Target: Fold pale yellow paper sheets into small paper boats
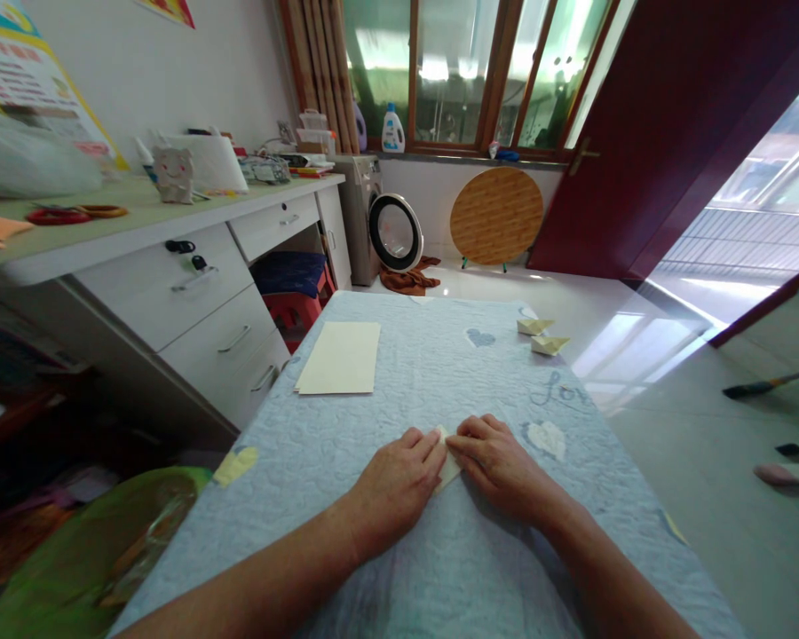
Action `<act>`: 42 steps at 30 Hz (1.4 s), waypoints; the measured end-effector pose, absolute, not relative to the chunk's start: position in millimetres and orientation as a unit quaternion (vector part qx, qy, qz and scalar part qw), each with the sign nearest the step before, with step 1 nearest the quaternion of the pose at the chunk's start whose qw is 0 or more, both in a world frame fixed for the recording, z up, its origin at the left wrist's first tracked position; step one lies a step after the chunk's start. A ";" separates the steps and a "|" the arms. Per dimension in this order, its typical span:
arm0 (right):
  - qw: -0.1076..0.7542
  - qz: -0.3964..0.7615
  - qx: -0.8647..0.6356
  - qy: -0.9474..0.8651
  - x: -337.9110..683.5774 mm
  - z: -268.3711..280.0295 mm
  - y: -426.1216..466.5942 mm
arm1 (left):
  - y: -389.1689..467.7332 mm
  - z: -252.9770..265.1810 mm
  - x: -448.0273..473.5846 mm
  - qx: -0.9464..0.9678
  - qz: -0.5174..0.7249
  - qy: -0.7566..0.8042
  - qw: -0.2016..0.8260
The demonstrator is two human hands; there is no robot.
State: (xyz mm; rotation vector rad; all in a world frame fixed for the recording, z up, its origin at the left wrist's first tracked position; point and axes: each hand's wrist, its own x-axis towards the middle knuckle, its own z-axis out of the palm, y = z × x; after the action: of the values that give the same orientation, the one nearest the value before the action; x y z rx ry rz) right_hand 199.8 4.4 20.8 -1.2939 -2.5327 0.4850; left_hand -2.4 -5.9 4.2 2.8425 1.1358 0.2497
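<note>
Between my hands, a small piece of folded cream paper (448,472) lies on the table, partly covered by my fingers. My left hand (403,475) presses on its left side with fingers bent together. From the right, my right hand (496,461) pinches or presses the paper's upper right edge. The two hands' fingertips nearly meet at its top. Farther off to the left rests a stack of flat cream paper sheets (341,358). Two folded paper boats (549,344) sit near the table's far right corner.
A pale blue quilted cloth covers the table (426,364). A white desk with drawers (206,293) stands at the left, above a green basin (99,559). A washing machine (359,213) with its door open and a round wooden tabletop (497,216) are by the far wall.
</note>
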 end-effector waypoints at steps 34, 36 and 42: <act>0.108 0.202 -0.417 -0.880 216.8 33.3 -2.9 | -10.5 7.8 -0.6 0.928 0.041 0.371 0.005; 0.104 0.199 -0.416 -0.881 217.3 35.0 -3.6 | -10.4 8.9 -0.4 0.928 0.040 0.370 0.006; 0.087 0.207 -0.413 -0.883 222.2 39.4 -4.8 | -10.1 11.5 -0.8 0.929 0.034 0.369 0.011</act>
State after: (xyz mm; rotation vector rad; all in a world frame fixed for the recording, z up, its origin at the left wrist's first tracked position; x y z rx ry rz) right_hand 222.2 -4.8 39.4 -1.2295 -2.6301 0.6157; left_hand -0.8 -10.1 11.5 2.8963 1.1522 0.1057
